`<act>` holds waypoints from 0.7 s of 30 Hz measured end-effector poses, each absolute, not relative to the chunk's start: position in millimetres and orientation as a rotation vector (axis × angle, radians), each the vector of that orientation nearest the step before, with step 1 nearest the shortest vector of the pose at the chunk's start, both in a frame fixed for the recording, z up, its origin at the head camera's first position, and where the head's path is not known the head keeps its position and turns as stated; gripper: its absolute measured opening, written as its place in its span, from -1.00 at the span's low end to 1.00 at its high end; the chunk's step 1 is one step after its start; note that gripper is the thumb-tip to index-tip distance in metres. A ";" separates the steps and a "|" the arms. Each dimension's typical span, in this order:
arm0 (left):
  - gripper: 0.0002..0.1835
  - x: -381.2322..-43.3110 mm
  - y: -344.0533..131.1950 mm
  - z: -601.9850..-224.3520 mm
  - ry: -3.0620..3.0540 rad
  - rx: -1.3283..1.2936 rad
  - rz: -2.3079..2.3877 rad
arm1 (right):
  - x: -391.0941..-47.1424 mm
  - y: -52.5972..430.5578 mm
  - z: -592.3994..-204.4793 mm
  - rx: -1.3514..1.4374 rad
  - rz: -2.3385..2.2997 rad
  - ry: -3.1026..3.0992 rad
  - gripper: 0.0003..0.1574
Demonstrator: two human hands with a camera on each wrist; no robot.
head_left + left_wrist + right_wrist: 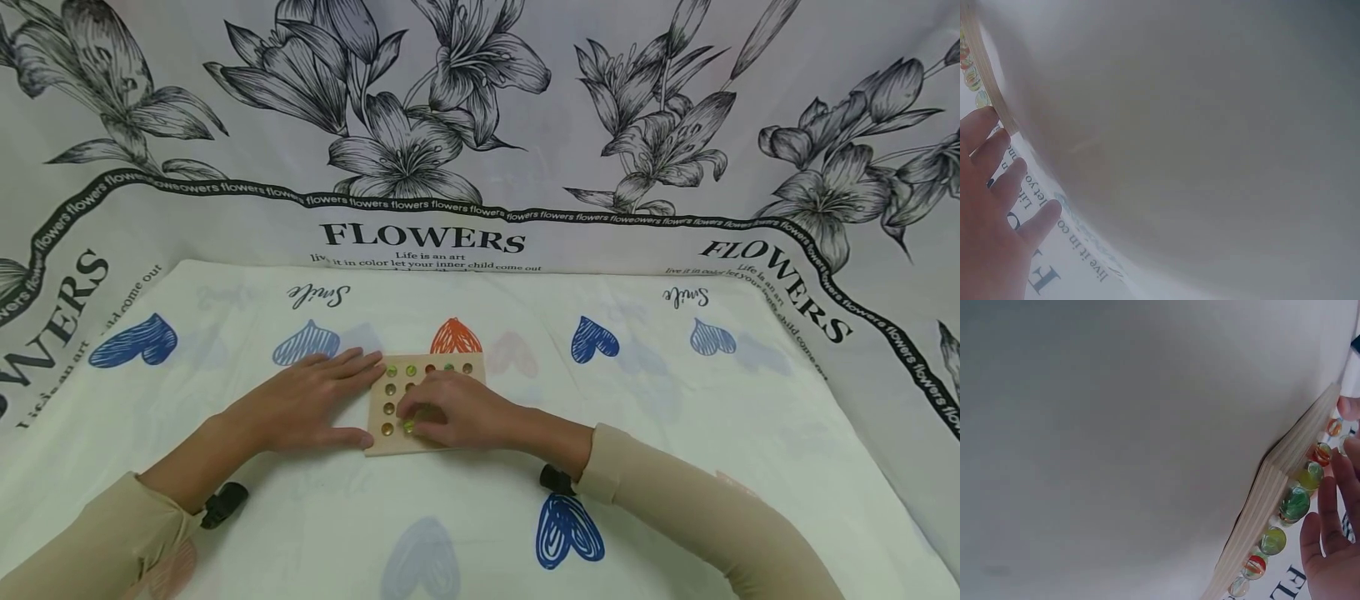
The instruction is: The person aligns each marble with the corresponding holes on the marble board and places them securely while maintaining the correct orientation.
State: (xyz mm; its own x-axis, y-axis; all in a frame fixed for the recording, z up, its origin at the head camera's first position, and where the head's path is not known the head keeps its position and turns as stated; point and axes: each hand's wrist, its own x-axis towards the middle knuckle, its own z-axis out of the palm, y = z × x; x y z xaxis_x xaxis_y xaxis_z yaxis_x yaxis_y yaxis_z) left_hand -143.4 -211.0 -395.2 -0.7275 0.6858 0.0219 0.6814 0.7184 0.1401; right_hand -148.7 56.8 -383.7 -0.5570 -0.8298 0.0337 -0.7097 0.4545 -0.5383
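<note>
A square wooden board [380,447] bears rows of glass marbles [389,408] set in its top. My left hand [311,404] lies along the board's left side, fingers straight, the fingertips and thumb touching its edge. In the left wrist view, those fingers [997,178] reach the wooden edge. Over the front middle of the board, my right hand [457,410] has its thumb and index finger bent together around a clear marble [1344,445]. A yellow-green marble [408,426] shows by its fingertips. The right hand hides several of the marbles.
A white tablecloth [300,517] printed with hearts covers the table under the board. Behind it stands a white cloth backdrop [540,150] with black flowers and lettering. Dark wrist cameras show under the left wrist [225,504] and right wrist [557,479].
</note>
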 end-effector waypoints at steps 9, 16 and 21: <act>0.05 -143.8 -211.7 -397.6 2.885 1.143 0.207 | -148.2 51.7 -384.2 -1.321 -0.692 2.495 -0.74; 0.04 -144.2 -211.9 -397.6 2.886 1.151 0.205 | -149.0 52.0 -384.3 -1.333 -0.668 2.512 -0.72; 0.04 -143.7 -211.8 -399.1 2.886 1.141 0.215 | -151.5 60.1 -382.2 -1.333 -0.723 2.507 -0.70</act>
State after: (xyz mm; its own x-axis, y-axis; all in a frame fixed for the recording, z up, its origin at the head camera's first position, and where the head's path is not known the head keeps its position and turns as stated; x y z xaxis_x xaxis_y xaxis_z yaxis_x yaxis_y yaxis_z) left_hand -143.7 -211.8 -399.1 -0.7305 0.6826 0.0220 0.6783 0.7215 0.1393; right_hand -151.5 60.1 -382.2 -0.5682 -0.8218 0.0424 -0.7180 0.4700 -0.5134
